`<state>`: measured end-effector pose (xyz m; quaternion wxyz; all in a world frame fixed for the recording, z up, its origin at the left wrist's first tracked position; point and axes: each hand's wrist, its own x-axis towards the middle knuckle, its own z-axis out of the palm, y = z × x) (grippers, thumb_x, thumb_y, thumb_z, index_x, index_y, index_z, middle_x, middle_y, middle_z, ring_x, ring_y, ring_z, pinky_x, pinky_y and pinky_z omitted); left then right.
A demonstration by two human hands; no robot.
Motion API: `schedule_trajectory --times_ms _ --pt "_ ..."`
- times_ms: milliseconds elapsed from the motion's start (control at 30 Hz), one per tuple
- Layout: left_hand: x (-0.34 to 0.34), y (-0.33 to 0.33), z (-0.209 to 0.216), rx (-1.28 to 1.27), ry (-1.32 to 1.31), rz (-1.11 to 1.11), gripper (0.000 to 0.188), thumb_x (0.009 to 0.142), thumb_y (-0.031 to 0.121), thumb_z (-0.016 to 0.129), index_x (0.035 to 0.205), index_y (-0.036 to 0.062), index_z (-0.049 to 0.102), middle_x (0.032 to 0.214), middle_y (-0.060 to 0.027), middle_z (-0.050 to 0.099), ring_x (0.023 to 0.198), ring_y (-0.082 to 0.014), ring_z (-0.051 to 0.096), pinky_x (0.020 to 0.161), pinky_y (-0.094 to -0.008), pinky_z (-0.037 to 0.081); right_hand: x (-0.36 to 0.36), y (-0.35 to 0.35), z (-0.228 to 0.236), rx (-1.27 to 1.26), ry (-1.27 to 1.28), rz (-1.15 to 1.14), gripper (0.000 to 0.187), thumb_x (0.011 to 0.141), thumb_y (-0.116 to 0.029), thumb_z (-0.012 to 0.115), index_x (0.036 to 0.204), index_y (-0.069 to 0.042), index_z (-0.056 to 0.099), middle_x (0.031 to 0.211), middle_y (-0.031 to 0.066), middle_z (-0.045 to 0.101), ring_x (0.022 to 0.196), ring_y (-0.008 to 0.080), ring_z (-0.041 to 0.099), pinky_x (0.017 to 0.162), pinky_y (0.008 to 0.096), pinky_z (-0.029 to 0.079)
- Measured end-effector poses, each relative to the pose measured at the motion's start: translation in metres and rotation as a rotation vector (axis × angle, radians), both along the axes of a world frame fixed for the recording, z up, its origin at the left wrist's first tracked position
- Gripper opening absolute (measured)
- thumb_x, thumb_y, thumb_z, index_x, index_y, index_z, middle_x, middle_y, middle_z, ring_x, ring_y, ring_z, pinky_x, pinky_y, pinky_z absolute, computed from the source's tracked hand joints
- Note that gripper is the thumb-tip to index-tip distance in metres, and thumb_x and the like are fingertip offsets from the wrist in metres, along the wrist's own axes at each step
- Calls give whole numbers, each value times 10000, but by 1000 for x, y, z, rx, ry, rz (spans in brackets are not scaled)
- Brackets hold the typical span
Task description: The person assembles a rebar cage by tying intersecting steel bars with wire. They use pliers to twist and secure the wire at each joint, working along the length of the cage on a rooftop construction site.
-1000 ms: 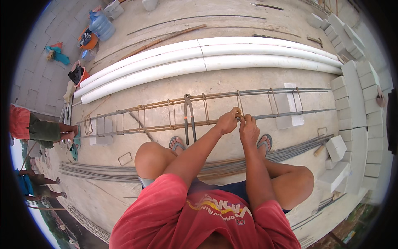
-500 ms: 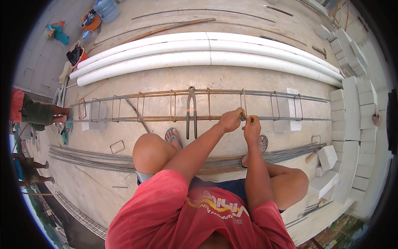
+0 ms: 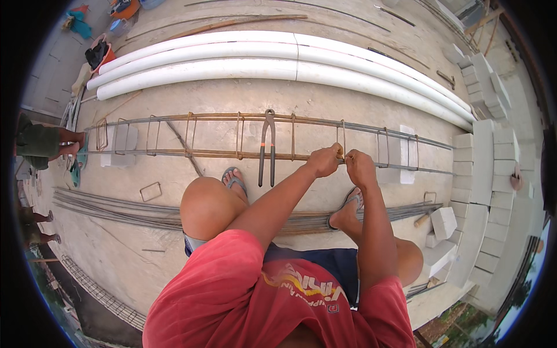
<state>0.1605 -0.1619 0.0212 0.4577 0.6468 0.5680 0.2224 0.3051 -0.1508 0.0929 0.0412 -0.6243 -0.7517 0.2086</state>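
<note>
A long rebar cage (image 3: pixel 214 153) of steel bars and rectangular stirrups lies crosswise before me, propped on pale blocks (image 3: pixel 399 153). My left hand (image 3: pixel 325 161) and my right hand (image 3: pixel 361 169) meet at the near bar, by the foot of a stirrup (image 3: pixel 343 130). Both have their fingers closed there; what they pinch is too small to make out. To the left of my hands, a pair of pincers (image 3: pixel 267 142) with dark handles and orange bands rests across the cage, its jaws at the far bar.
Beyond the cage lie long white pipes (image 3: pixel 255 69). Loose rebar (image 3: pixel 116 207) runs on the floor beneath my legs. Pale blocks (image 3: pixel 484 162) are stacked at the right. Another person's legs (image 3: pixel 64 142) stand at the left end, near a red bucket (image 3: pixel 106 57).
The view has shifted, so the cage and pipes sit slightly higher in the picture. My hands stay at the same stirrup, and the right one has turned more knuckles-up.
</note>
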Motion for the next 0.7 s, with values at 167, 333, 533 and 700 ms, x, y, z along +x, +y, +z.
schedule_trajectory --times_ms 167,333,533,700 --pt "-1 0 -1 7 -19 2 261 837 94 493 1092 78 547 1033 -156 678 995 -338 635 846 -446 479 10 12 -11 66 -197 -111 201 845 -216 569 825 -44 672 820 214 670 797 408 650 731 494 509" --pt "-1 1 5 -58 -13 -16 282 826 75 477 1097 89 552 1080 -156 674 1039 -341 624 883 -443 473 24 -10 -19 -72 -220 49 228 823 -215 586 792 -8 675 799 236 665 741 401 646 696 470 503" --pt "-7 -8 -14 118 -55 68 283 816 85 537 1097 58 563 969 -167 674 967 -345 630 840 -428 482 17 -13 -11 -182 363 -83 259 813 -205 617 824 47 676 675 201 648 604 314 620 603 407 462" --pt "-71 -10 25 412 423 712 399 762 74 634 1147 33 539 1141 -144 583 1105 -326 526 891 -456 441 23 -14 -3 -218 170 -111 303 829 -238 624 973 21 688 884 225 663 862 369 639 812 446 490"
